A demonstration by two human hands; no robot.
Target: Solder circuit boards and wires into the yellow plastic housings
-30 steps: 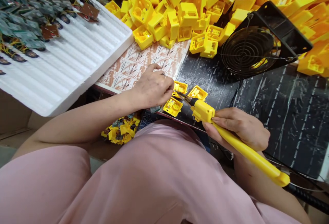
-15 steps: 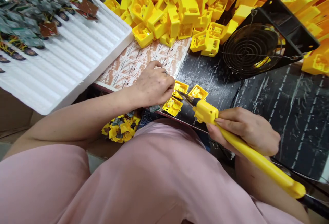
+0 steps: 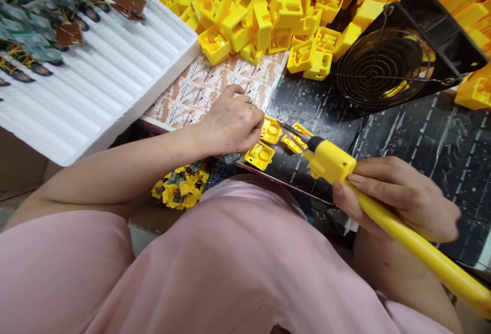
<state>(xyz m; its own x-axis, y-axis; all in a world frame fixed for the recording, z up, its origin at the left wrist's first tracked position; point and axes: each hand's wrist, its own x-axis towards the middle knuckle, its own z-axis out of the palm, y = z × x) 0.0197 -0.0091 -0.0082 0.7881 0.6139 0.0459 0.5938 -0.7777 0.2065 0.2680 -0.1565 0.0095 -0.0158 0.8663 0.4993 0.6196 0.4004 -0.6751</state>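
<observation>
Left hand (image 3: 233, 123): forearm bare, reaching forward, palm down, fingers curled, ring on one finger. Right hand (image 3: 399, 197): right of the left hand and nearer the body, fingers wrapped in a closed grip, thumb extended forward along it.
</observation>
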